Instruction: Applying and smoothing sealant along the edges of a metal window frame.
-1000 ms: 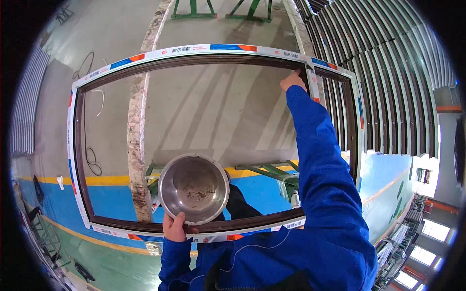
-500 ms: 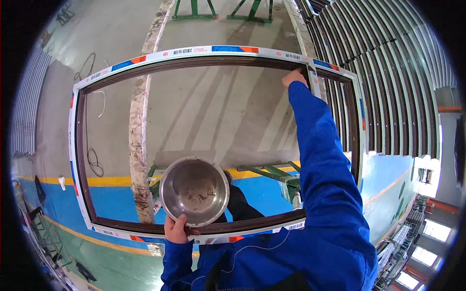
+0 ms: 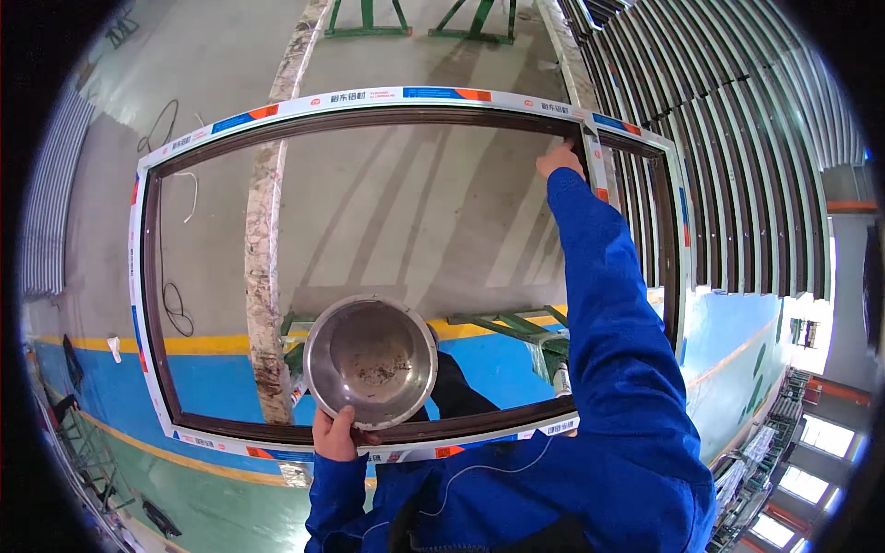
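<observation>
My left hand grips the near rim of a round stainless-steel bowl, thumb over the edge. Small dark bits lie in the bottom of the bowl, which is held above the near side of a large window frame. That frame is dark brown inside and wrapped in white printed film with blue and orange patches. At its far right, my outstretched right hand is closed beside the corner where the crossbar meets the far rail. Its fingertips are partly hidden, and whatever they pinch is too small to make out.
Two mottled support beams, the left one and the right one, run under the frame. Green metal stands are below. Long dark profiles are stacked at the right. A black cable lies on the floor at left.
My right hand has drawn slightly toward me along the crossbar, away from the far corner. The left hand and bowl have hardly moved.
</observation>
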Demonstrator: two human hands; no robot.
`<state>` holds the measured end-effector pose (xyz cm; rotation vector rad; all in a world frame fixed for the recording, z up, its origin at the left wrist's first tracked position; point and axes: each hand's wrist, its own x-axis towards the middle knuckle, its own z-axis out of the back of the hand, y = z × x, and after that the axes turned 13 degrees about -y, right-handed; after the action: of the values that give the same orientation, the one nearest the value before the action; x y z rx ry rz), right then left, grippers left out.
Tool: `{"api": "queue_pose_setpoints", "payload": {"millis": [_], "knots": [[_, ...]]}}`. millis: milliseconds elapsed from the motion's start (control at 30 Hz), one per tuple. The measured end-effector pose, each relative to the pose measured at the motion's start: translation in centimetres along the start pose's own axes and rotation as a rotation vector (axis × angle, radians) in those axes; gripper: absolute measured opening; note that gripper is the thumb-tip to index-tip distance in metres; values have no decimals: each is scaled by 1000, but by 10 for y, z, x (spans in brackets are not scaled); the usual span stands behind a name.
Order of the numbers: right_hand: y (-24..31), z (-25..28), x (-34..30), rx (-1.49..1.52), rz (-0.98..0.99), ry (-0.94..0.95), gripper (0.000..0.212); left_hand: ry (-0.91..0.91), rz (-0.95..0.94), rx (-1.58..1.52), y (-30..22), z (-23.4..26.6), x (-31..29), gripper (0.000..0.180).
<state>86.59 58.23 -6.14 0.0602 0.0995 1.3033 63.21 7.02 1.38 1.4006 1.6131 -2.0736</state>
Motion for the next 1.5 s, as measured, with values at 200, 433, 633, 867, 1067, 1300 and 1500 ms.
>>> {"api": "queue_pose_setpoints", "payload": {"millis": [200,433,633,867,1067,1300,1500], "knots": [[-28,-29,26,199,-60,-99,83,28,-25,-20,-4,-10,-1,40],[-6,-3,-7,661,-253,71,88,-14,-17,22,-3,-10,-8,40],[-3,-9,-8,639,-248,94,86,-21,-32,49,-4,-17,-17,40],[-18,-54,3,588,129,-145,79,-17,-74,48,3,-28,-29,43],[-1,53,-130,945,359,584,63,-89,-123,66,6,-22,-55,40],[-65,197,-292,394,1092,884,62,88,-127,50,19,-14,-69,32],[-108,176,-360,7,1284,651,62,188,-297,58,46,-1,-89,28]]}}
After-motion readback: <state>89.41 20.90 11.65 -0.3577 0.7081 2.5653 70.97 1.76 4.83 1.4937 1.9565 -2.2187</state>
